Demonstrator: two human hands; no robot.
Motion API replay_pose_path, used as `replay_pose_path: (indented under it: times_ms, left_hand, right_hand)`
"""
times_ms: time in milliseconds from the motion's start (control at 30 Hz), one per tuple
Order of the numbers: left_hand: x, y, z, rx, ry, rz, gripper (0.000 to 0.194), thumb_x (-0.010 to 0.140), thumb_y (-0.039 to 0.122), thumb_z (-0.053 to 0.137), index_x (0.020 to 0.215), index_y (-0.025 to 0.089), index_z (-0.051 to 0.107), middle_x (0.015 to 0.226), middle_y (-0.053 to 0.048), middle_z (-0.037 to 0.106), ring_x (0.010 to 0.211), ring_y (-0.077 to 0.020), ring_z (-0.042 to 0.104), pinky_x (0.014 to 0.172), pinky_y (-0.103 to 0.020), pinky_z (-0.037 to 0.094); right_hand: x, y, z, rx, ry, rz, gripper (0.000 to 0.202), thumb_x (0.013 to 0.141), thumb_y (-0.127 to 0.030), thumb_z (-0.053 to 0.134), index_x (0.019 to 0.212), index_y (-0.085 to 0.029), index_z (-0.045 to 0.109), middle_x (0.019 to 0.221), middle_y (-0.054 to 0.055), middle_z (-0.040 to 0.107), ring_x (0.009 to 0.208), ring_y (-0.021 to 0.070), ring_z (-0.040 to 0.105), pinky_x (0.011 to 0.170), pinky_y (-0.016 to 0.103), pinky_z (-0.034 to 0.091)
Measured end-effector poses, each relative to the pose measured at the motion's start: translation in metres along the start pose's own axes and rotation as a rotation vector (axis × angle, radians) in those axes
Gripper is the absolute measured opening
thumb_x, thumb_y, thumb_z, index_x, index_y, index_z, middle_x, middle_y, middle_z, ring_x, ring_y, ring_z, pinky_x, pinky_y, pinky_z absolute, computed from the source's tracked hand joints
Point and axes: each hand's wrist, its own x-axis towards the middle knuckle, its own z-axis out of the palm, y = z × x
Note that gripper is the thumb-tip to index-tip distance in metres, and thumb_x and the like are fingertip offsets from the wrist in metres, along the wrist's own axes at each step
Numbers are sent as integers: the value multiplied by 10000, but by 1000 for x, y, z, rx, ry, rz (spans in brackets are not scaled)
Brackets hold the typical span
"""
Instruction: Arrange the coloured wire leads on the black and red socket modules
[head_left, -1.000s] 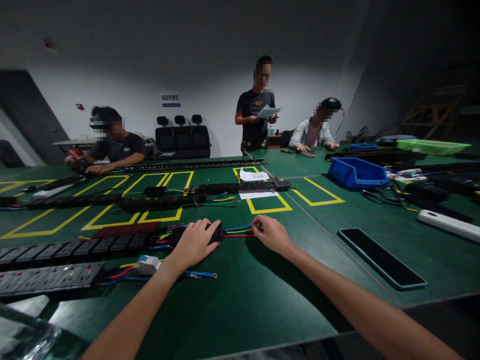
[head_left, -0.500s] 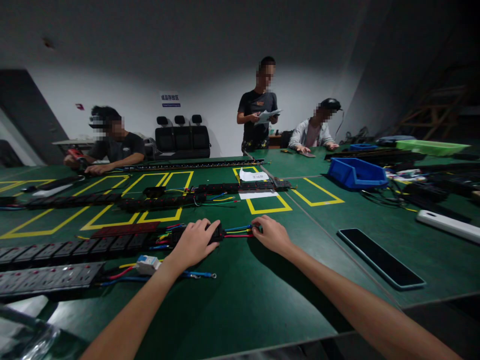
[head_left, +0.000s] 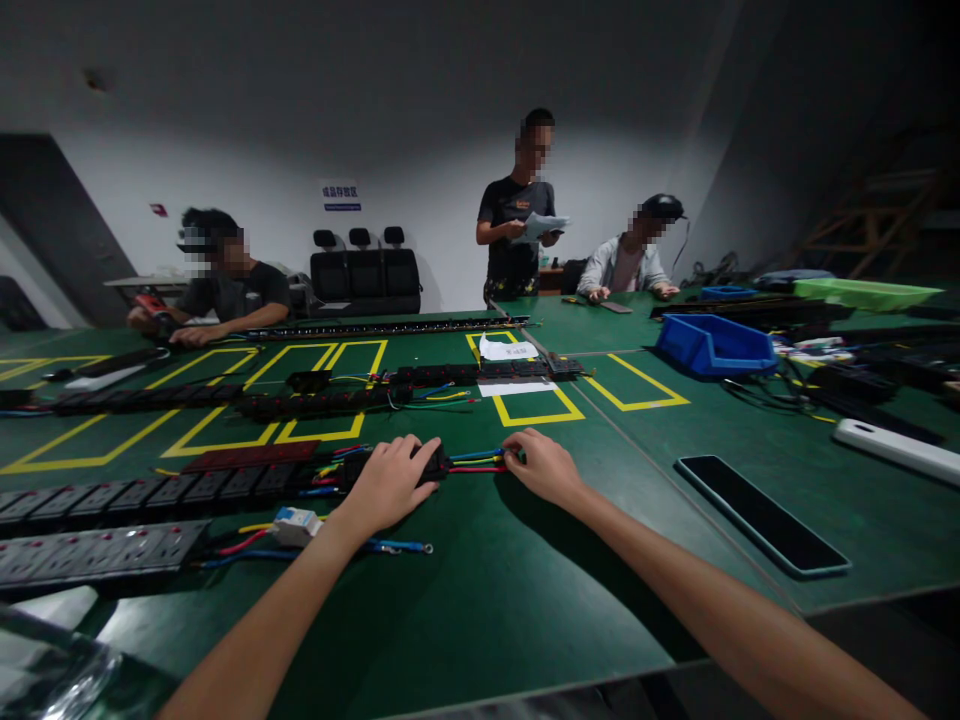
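Note:
My left hand [head_left: 394,480] lies over a small black block [head_left: 436,462], its fingers and thumb closed round the sides and covering most of it. Blue, green, yellow and red wires [head_left: 474,461] run out of the block's right end. My right hand [head_left: 541,466] pinches the far ends of these wires, hiding their tips. More coloured wires [head_left: 330,470] enter on the block's left, from beside a long black socket strip [head_left: 142,497]. Nearer me lies a grey socket strip [head_left: 97,560] with a small white-and-blue breaker-like part [head_left: 295,526] among its wires.
A phone [head_left: 761,515] lies right of my hands, and a white bar [head_left: 900,450] lies past it. Beyond are a blue bin [head_left: 712,345] and a green tray [head_left: 866,292]. Further socket strips [head_left: 322,403] cross the green table [head_left: 450,620]. Several people sit or stand behind it.
My hands keep the same hold on the block and wires, with hardly any movement. Across the table, the standing person's papers have shifted slightly right.

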Motion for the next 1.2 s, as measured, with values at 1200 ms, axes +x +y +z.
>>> replay_pose_path:
  times_ms: [1200]
  left_hand:
    - [-1,0,1,-4,4,0,572,980,423,571,1492,205,440,1225,-135,602,1095,-296,581,901,-401,437]
  right_hand:
    - [-8,-9,-7,290,330,-191,188,929,-253,530,1012,-198,690,1015,74,667,629,135,563,674,283,467]
